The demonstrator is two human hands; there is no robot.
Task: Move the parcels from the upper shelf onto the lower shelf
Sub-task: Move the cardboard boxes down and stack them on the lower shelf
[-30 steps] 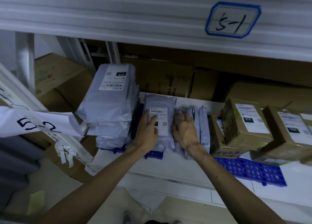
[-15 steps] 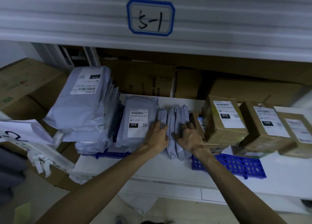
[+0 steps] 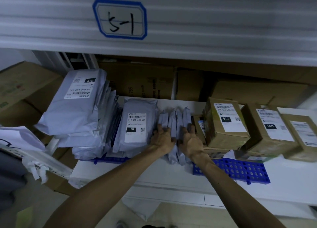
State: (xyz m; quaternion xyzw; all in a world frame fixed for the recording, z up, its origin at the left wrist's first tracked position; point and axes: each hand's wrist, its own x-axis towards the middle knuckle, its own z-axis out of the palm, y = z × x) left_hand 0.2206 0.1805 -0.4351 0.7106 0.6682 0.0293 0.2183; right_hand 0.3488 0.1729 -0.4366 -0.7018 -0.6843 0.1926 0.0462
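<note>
Your left hand (image 3: 162, 139) and your right hand (image 3: 190, 142) both rest on a row of thin grey plastic mailer parcels (image 3: 175, 124) standing on edge on the white lower shelf (image 3: 164, 174). Your left fingers are spread, flat against the left face of the row, palm turned toward it. Your right fingers are also spread, pressing the right side of the row, fingertips reaching toward the small brown cardboard box (image 3: 199, 129) next to it. Neither hand is closed around a parcel; together they press the row between them.

Just left of the row, a grey mailer with a white shipping label marked 010 (image 3: 137, 126) leans back against more mailers. Further left stands a tall pile of grey plastic mailers (image 3: 75, 107), its top label also reading 010, upside down to you.

To the right of your hands, a brown cardboard box labelled 010 (image 3: 225, 123) sits on other boxes, then a brown box labelled 15H (image 3: 269, 126), and 1 more brown box (image 3: 301, 135) at the edge of view. A blue perforated plastic tray (image 3: 240, 171) lies flat under the boxes, near your right forearm.

Above, the ribbed white front of the upper shelf (image 3: 205, 21) carries a blue-bordered tag handwritten 5-1 (image 3: 120, 19). Large brown cartons (image 3: 142, 81) fill the back of the lower shelf.
</note>
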